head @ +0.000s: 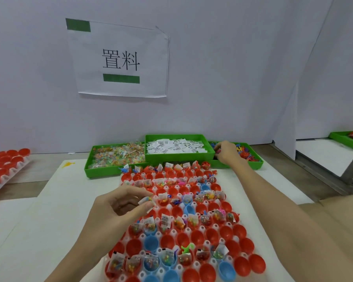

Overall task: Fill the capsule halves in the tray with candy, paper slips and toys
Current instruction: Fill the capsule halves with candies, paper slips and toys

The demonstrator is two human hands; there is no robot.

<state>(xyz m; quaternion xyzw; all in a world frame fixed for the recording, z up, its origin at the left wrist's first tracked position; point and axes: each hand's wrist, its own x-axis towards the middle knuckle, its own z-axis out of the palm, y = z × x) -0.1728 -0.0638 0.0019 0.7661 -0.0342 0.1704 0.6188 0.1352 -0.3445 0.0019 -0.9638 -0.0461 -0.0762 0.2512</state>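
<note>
A white tray [194, 231] holds several red and blue capsule halves [196, 238]; some carry candy packets, paper slips and small toys, others are bare. My left hand [120, 208] hovers over the tray's left side and pinches a small candy packet with a slip [147, 201] between thumb and fingers. My right hand [226, 152] reaches into the green bin of coloured toys [251, 155] at the back right, fingers curled among the toys; whether it holds one is hidden.
A green bin of candy packets [116, 155] and a green bin of paper slips [175, 146] stand behind the tray. Another tray of red halves [4, 165] lies at far left. A white wall with a paper sign [120, 60] rises behind.
</note>
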